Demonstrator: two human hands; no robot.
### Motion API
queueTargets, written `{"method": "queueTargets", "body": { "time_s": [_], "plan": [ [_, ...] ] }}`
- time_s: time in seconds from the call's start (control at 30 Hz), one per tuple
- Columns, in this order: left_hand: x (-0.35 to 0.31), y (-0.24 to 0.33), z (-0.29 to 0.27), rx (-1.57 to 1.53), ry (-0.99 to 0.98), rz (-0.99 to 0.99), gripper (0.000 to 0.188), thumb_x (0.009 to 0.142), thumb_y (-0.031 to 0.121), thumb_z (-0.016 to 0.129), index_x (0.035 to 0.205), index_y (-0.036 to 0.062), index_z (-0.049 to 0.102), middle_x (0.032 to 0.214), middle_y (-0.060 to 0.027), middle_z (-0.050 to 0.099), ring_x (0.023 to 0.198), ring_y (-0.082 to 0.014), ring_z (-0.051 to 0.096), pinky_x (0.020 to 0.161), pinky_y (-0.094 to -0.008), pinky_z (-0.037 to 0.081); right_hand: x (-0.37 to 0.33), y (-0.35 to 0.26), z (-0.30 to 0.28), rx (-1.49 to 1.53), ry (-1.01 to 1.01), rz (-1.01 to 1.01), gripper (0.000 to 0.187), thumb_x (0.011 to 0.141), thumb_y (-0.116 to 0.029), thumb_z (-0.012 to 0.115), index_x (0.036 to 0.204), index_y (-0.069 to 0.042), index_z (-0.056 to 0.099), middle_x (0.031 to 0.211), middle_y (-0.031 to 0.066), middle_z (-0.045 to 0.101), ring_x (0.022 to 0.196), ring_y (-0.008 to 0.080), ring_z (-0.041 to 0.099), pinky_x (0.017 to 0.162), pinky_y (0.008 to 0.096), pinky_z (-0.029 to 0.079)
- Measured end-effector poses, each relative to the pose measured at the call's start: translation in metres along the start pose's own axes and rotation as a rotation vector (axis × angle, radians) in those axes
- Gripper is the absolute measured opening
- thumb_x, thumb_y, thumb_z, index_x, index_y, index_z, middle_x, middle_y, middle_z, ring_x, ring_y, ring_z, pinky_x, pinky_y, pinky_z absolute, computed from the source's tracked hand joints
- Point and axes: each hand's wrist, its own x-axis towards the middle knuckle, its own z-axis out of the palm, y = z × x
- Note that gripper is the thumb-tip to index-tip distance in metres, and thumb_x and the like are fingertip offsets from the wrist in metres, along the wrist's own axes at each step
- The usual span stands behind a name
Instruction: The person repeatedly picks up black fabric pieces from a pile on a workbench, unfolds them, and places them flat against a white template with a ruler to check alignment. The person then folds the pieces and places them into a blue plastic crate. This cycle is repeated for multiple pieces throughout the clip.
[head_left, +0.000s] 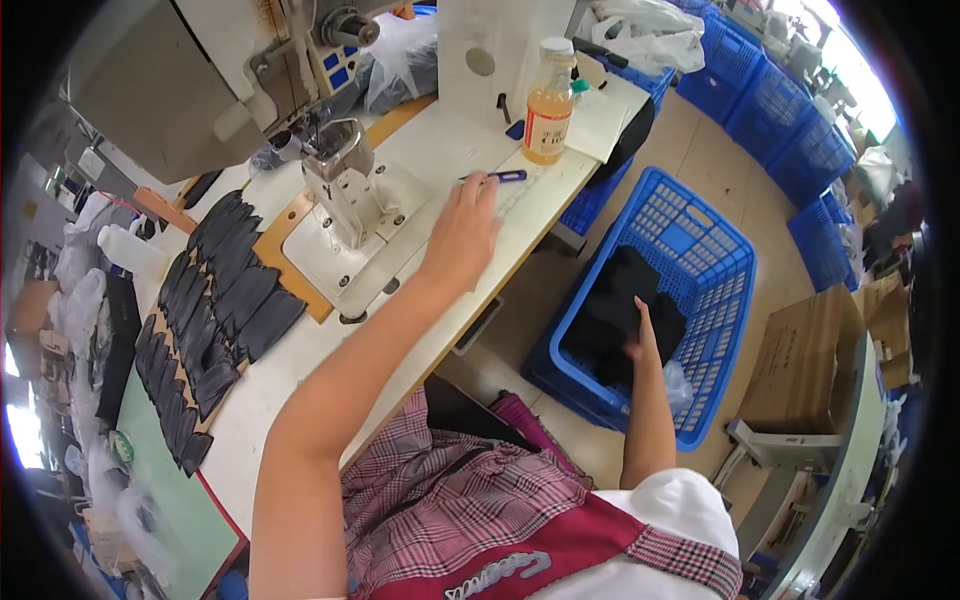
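Observation:
My left hand rests on the white sewing machine table, to the right of the needle area. Its fingertips close on a slim tool with a dark blue looped handle, which looks like thread snips. Down to the right, my right hand reaches into a blue plastic crate. Black fabric pieces lie there, and some cloth sits between its thumb and fingers. The other fingers are partly hidden. The sewing machine stands beyond my left forearm.
Rows of dark grey pieces cover the table's left part. A bottle of amber liquid stands near the right table edge. More blue crates line the far side, with a cardboard box at right. Clear plastic lies in the near crate.

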Motion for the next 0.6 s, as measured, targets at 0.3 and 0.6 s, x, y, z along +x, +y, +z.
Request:
{"method": "queueTargets", "body": {
  "time_s": [0.3, 0.6],
  "plan": [
    [0.096, -0.062, 0.028, 0.209, 0.086, 0.127, 0.02, 0.083, 0.006, 0.058, 0.101, 0.0001, 0.065, 0.109, -0.0167, 0.059, 0.104, -0.0317, 0.056, 0.091, -0.0413, 0.047, -0.119, -0.088, 0.026, 0.238, 0.012, -0.19, 0.057, 0.084, -0.049, 0.067, 0.124, -0.009, 0.062, 0.121, 0.0099, 0.066, 0.111, 0.0296, 0.062, 0.099, 0.0461, 0.048],
    [0.0, 0.001, -0.003, -0.59, -0.004, -0.182, 0.048, 0.097, 0.035, 0.058, 0.129, -0.0001, 0.056, 0.126, -0.0157, 0.06, 0.119, -0.0286, 0.056, 0.103, -0.0365, 0.043, -0.22, -0.079, 0.149, 0.218, -0.29, -0.467, 0.053, 0.095, -0.043, 0.054, 0.129, -0.002, 0.056, 0.129, 0.0118, 0.062, 0.118, 0.0278, 0.06, 0.103, 0.0399, 0.048]
  ]
}}
